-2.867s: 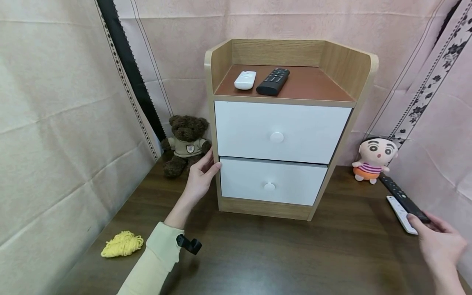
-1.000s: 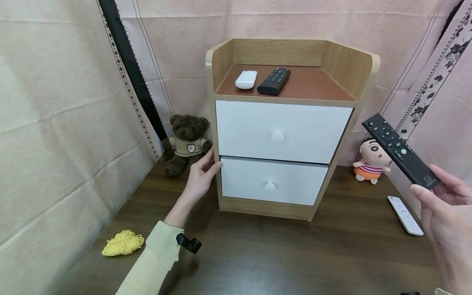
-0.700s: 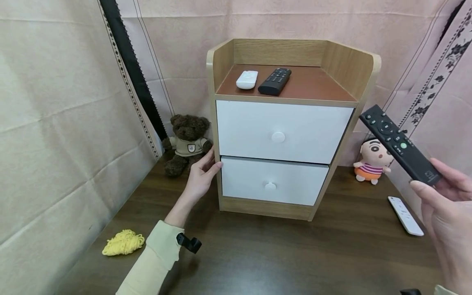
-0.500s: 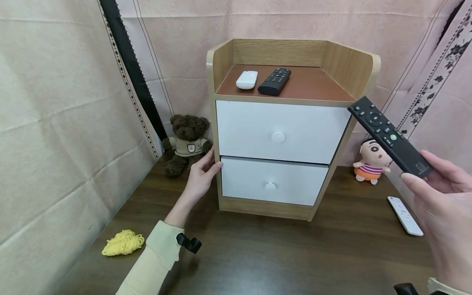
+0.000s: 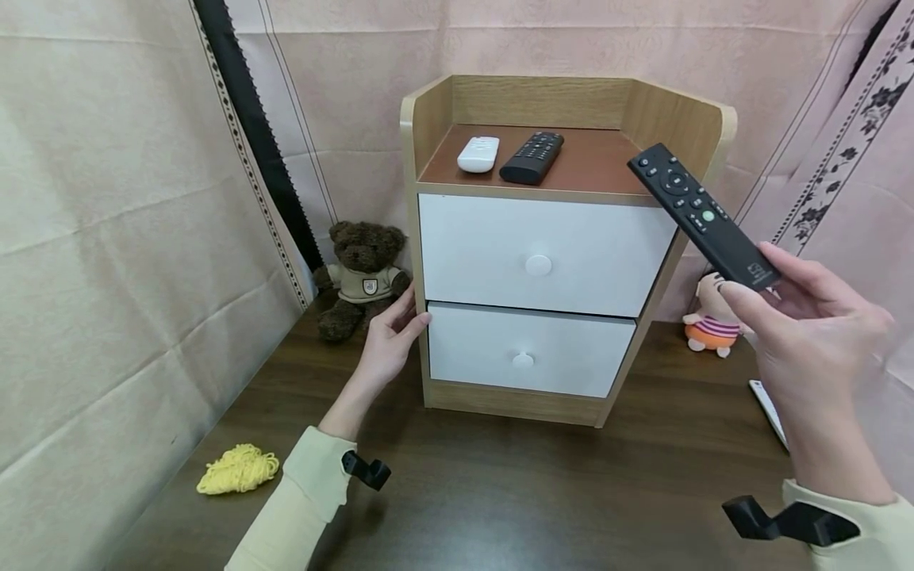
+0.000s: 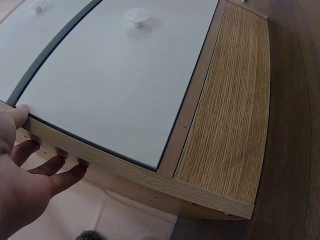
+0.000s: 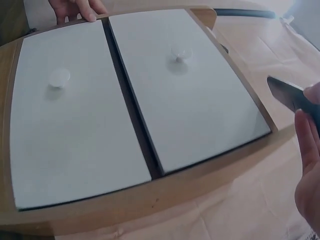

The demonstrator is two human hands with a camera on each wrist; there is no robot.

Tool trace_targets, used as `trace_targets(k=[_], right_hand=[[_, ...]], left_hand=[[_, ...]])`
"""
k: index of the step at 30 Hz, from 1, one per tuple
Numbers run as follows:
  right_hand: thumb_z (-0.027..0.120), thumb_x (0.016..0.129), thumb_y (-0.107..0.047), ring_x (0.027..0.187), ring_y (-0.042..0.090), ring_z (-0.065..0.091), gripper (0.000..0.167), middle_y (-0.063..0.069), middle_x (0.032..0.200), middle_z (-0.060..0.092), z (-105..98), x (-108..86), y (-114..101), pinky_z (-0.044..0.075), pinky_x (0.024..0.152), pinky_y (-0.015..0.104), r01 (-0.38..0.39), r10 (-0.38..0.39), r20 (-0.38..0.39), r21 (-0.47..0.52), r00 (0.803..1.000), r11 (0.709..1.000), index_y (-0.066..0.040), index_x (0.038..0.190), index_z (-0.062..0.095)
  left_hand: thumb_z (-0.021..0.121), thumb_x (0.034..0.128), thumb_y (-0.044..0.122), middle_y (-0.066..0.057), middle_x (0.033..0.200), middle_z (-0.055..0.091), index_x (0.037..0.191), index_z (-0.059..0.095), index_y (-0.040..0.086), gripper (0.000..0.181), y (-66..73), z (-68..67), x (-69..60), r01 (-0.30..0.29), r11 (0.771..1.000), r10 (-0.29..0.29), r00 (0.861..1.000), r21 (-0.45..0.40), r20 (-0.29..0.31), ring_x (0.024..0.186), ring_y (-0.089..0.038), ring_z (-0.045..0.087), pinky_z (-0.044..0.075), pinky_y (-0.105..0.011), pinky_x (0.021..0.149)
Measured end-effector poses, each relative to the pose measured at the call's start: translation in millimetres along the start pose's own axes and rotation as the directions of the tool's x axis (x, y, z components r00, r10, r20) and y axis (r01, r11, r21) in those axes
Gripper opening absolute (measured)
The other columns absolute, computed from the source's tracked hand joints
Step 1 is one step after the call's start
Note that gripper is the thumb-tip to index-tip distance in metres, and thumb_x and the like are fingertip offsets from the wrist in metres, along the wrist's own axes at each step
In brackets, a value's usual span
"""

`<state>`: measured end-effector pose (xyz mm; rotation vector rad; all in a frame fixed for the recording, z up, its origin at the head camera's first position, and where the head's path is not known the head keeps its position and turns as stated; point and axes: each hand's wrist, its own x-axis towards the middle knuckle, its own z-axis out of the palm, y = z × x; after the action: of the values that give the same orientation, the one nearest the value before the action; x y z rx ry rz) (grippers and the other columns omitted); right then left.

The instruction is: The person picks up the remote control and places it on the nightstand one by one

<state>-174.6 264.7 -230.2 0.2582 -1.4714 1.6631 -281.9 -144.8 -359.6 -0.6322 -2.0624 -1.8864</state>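
A wooden cabinet (image 5: 514, 402) with two white drawer fronts stands at the centre of the head view, both drawers closed. My left hand (image 5: 385, 341) rests on its left side edge; in the left wrist view the fingers (image 6: 65, 180) lie along the side panel and the thumb touches the front edge. My right hand (image 5: 814, 333) pinches the lower end of a black remote (image 5: 703, 218), tilted up in front of the cabinet's upper right corner. On the brown top shelf (image 5: 600, 162) lie a white remote (image 5: 478, 155) and a thick black remote (image 5: 531, 159), side by side.
A brown teddy bear (image 5: 362, 274) sits left of the cabinet, and yellow yarn (image 5: 239, 469) lies at the front left. At the right, a small doll (image 5: 712, 325) and another white remote (image 5: 767, 412) are partly hidden behind my right hand. Curtains (image 5: 143, 238) surround the table (image 5: 500, 492).
My right hand has lifted the black remote off the table at the right and carried it up and left towards the cabinet top. My left hand stays against the cabinet side.
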Motion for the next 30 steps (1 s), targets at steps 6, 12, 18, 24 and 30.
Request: trace_targets(k=[6, 12, 18, 24, 30], right_hand=[[0.086, 0.069, 0.015, 0.079, 0.014, 0.072, 0.048, 0.010, 0.097, 0.075, 24, 8.2, -9, 0.056, 0.079, 0.015, 0.004, -0.005, -0.003, -0.118, 1.000, 0.993, 0.003, 0.115, 0.077], [0.088, 0.071, 0.005, 0.075, 0.011, 0.072, 0.045, 0.005, 0.093, 0.075, 51, 17.0, -14, 0.056, 0.074, 0.014, 0.027, -0.031, -0.016, -0.208, 0.999, 0.978, -0.004, 0.114, 0.079], [0.089, 0.074, -0.002, 0.077, 0.013, 0.069, 0.046, 0.004, 0.101, 0.072, 80, 19.2, -17, 0.057, 0.077, 0.016, 0.153, -0.158, 0.004, -0.290, 0.987, 0.945, -0.009, 0.117, 0.078], [0.091, 0.074, -0.009, 0.080, 0.008, 0.069, 0.045, 0.001, 0.100, 0.071, 101, 26.1, -15, 0.057, 0.077, 0.016, 0.201, -0.214, -0.004, -0.332, 0.977, 0.922, -0.006, 0.116, 0.078], [0.086, 0.078, -0.012, 0.072, 0.001, 0.065, 0.037, 0.002, 0.099, 0.071, 117, 34.8, -8, 0.053, 0.071, 0.012, 0.230, -0.236, 0.033, -0.394, 0.971, 0.890, -0.004, 0.113, 0.079]], left_hand=[[0.061, 0.1053, 0.013, -0.012, 0.158, 0.041, 0.160, 0.035, 0.009, 0.061, 1.4, 0.1, 1.4, -0.008, 1.000, 0.008, 1.000, 0.006, -0.001, 0.142, -0.029, 0.044, 0.044, -0.039, 0.110], [0.062, 0.1051, 0.014, -0.012, 0.158, 0.041, 0.160, 0.034, 0.009, 0.061, 0.8, 0.2, 1.8, -0.006, 1.000, 0.006, 1.000, 0.012, -0.005, 0.142, -0.030, 0.043, 0.044, -0.038, 0.109], [0.063, 0.1048, 0.015, -0.012, 0.158, 0.041, 0.159, 0.035, 0.009, 0.062, 0.9, 2.0, -0.4, -0.011, 1.000, 0.012, 1.000, 0.020, -0.021, 0.142, -0.030, 0.043, 0.044, -0.040, 0.109], [0.062, 0.1051, 0.015, -0.010, 0.159, 0.041, 0.160, 0.035, 0.010, 0.061, 1.4, 2.6, -0.1, 0.000, 1.000, 0.001, 1.000, 0.024, -0.030, 0.142, -0.025, 0.044, 0.043, -0.040, 0.111], [0.060, 0.1058, 0.010, -0.014, 0.158, 0.040, 0.160, 0.033, 0.009, 0.060, 2.2, 4.1, -0.7, 0.024, 0.999, -0.022, 0.999, 0.047, -0.035, 0.143, -0.028, 0.043, 0.042, -0.041, 0.111]])
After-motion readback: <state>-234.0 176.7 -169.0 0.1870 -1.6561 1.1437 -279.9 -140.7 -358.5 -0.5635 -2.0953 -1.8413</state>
